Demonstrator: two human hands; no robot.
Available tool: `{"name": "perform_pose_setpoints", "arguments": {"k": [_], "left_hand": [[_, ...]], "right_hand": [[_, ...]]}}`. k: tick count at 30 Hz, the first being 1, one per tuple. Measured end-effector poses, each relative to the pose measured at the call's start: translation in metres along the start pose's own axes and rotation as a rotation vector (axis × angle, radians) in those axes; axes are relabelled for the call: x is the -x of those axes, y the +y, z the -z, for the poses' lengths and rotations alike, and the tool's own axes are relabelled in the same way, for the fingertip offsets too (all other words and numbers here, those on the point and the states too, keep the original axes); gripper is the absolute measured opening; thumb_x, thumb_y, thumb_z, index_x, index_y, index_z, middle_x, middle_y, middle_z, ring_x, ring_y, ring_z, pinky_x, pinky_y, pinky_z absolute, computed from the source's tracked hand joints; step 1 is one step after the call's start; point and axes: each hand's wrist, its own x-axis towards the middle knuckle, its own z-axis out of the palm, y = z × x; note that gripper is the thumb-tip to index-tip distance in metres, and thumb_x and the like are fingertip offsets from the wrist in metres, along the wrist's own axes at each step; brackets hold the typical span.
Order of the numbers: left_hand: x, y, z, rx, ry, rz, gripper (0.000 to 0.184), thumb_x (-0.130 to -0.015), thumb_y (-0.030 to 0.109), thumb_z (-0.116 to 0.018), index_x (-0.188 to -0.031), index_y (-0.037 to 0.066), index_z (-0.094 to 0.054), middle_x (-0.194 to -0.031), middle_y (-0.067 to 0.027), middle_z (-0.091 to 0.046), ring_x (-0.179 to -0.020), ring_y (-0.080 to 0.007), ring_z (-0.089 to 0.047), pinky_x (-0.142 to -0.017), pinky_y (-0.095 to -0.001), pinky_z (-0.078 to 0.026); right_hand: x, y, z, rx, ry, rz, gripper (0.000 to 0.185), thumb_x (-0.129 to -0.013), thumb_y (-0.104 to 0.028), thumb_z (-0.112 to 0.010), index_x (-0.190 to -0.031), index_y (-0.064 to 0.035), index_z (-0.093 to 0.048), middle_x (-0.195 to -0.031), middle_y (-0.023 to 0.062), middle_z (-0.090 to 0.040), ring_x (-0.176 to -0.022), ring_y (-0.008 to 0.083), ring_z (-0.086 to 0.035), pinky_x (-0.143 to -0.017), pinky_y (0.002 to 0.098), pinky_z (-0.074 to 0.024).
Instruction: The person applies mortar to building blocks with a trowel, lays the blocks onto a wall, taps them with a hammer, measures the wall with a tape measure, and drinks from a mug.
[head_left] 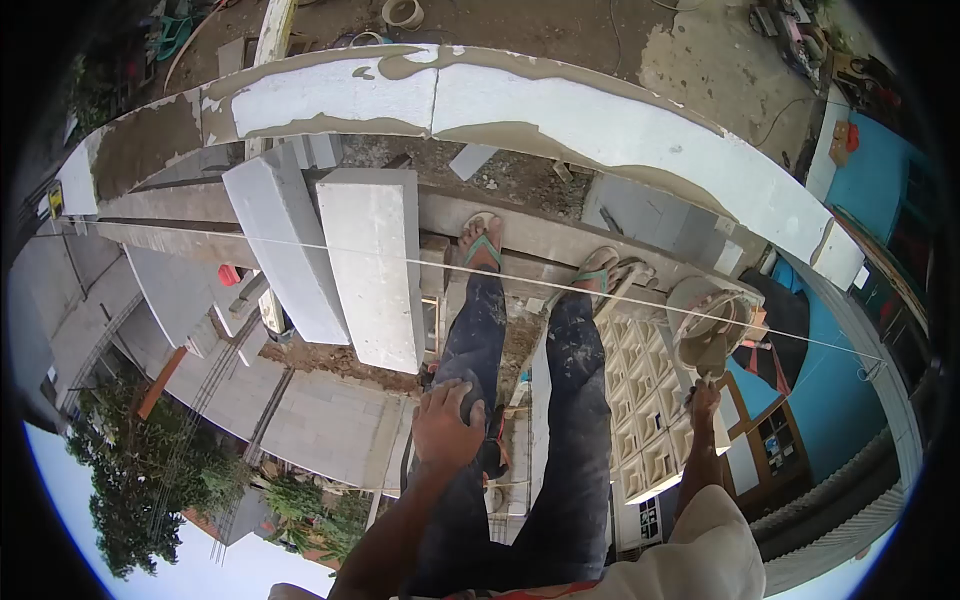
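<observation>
From my remote post, biggest first. A long curved wall of smooth white blocks [590, 118] crosses the far side, grey-brown mortar [405, 65] smeared along its upper edge and in ragged patches on its face. A panel of cream patterned lattice blocks [640, 400] stands below the bucket in view. Two loose, oblong white blocks [370, 270] lean side by side, left of the legs.

A round, pale, mortar-crusted bucket [690, 292] sits at right. Hands well apart: the left hand [447, 425] rests on the knee of the dark, dusty trousers [575, 375], gripping no tool; the right hand [704, 398] is closed round the handle of a grey-brown, mortar-coated trowel [712, 357], its blade at the bucket's mouth. Thin pale string [640, 301] runs across everything.

My reading: mortar is being worked or scooped. Lifting a load calls for a level blade and clearance from the rim and string.
</observation>
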Motion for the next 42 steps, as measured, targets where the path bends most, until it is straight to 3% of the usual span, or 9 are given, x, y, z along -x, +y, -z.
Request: {"name": "perform_pose_setpoints", "arguments": {"k": [5, 7, 10, 11, 15, 23, 35, 36, 42], "left_hand": [[0.008, -0.009, 0.001, 0.121, 0.057, 0.041, 0.036, -0.086, 0.024, -0.078, -0.118, 0.008, -0.073, -0.123, -0.0126, -0.071, -0.115, -0.0372, -0.066, -0.1, -0.0489, -0.052], [0.013, -0.021, -0.005, 0.401, 0.074, 0.123, 0.038, -0.086, 0.024, -0.079, -0.119, 0.008, -0.072, -0.123, -0.0146, -0.071, -0.116, -0.0378, -0.066, -0.1, -0.0457, -0.052], [0.015, -0.072, -0.042, 0.912, 0.18, 0.384, 0.035, -0.097, 0.024, -0.073, -0.123, 0.001, -0.069, -0.119, -0.0108, -0.07, -0.111, -0.0274, -0.066, -0.098, -0.037, -0.051], [0.013, -0.095, -0.062, 1.261, 0.257, 0.58, 0.034, -0.101, 0.025, -0.069, -0.123, -0.001, -0.068, -0.117, -0.0081, -0.069, -0.106, -0.0213, -0.065, -0.093, -0.0328, -0.05], [-0.013, -0.211, -0.153, 1.435, 0.533, 0.839, 0.048, -0.111, 0.04, -0.051, -0.126, -0.004, -0.062, -0.102, -0.0053, -0.059, -0.09, -0.0172, -0.052, -0.085, -0.0354, -0.047], [-0.063, -0.391, -0.283, 1.842, 0.917, 0.902, 0.069, -0.111, 0.056, -0.039, -0.146, -0.001, -0.053, -0.144, -0.0137, -0.059, -0.131, -0.0252, -0.054, -0.111, -0.0395, -0.042], [-0.065, -0.413, -0.318, 1.908, 0.804, 0.918, 0.083, -0.105, 0.06, -0.052, -0.158, -0.003, -0.039, -0.159, -0.0148, -0.046, -0.144, -0.0257, -0.045, -0.122, -0.0367, -0.031], [-0.055, -0.402, -0.291, 1.718, 0.588, 1.164, 0.087, -0.103, 0.063, -0.056, -0.156, -0.005, -0.042, -0.156, -0.0173, -0.048, -0.141, -0.0252, -0.047, -0.12, -0.0367, -0.034], [-0.011, -0.358, -0.171, 1.182, 0.223, 1.213, 0.091, -0.092, 0.07, -0.065, -0.121, -0.016, -0.069, -0.114, -0.0281, -0.073, -0.108, -0.034, -0.068, -0.094, -0.0426, -0.051]], "right_hand": [[-0.028, -0.023, -0.02, 0.609, 0.048, 0.164, 0.037, -0.093, -0.023, -0.066, -0.119, 0.0029, -0.063, -0.094, 0.0181, -0.065, -0.079, 0.0274, -0.07, -0.06, 0.0417, -0.0566], [-0.015, -0.044, -0.047, 0.982, 0.145, 1.03, 0.051, -0.091, -0.02, -0.07, -0.134, 0.0044, -0.058, -0.113, 0.026, -0.066, -0.104, 0.0382, -0.066, -0.092, 0.0481, -0.0523], [0.055, -0.135, -0.169, 0.766, -0.144, 0.807, 0.054, -0.094, -0.025, -0.072, -0.138, 0.0026, -0.057, -0.123, 0.0258, -0.065, -0.104, 0.0388, -0.067, -0.092, 0.049, -0.0525], [0.082, -0.159, -0.212, 0.833, -0.196, 1.116, 0.053, -0.096, -0.029, -0.074, -0.136, 0.0024, -0.059, -0.12, 0.0238, -0.066, -0.104, 0.0362, -0.067, -0.091, 0.0472, -0.0532], [0.199, -0.261, -0.411, 0.533, -0.784, 0.906, 0.052, -0.098, -0.035, -0.074, -0.138, -0.0049, -0.061, -0.124, 0.0171, -0.067, -0.115, 0.0262, -0.066, -0.096, 0.0399, -0.0531], [0.304, -0.339, -0.669, 0.727, -0.802, 1.279, 0.073, -0.1, -0.059, -0.061, -0.154, -0.0097, -0.051, -0.146, 0.0221, -0.057, -0.142, 0.0329, -0.049, -0.119, 0.0436, -0.0354], [0.34, -0.335, -0.66, 0.861, -0.984, 0.949, 0.091, -0.101, -0.064, -0.054, -0.156, 0.0077, -0.042, -0.159, 0.0209, -0.047, -0.148, 0.0305, -0.042, -0.125, 0.0387, -0.0262], [0.341, -0.34, -0.653, 0.869, -0.975, 0.956, 0.091, -0.101, -0.064, -0.054, -0.156, 0.0077, -0.042, -0.159, 0.0209, -0.047, -0.148, 0.0305, -0.042, -0.125, 0.0387, -0.0262], [0.409, -0.386, -0.622, 1.213, -0.79, 0.861, 0.094, -0.092, -0.074, -0.054, -0.148, 0.0021, -0.056, -0.139, 0.0189, -0.063, -0.128, 0.0293, -0.058, -0.1, 0.0418, -0.052]]}}
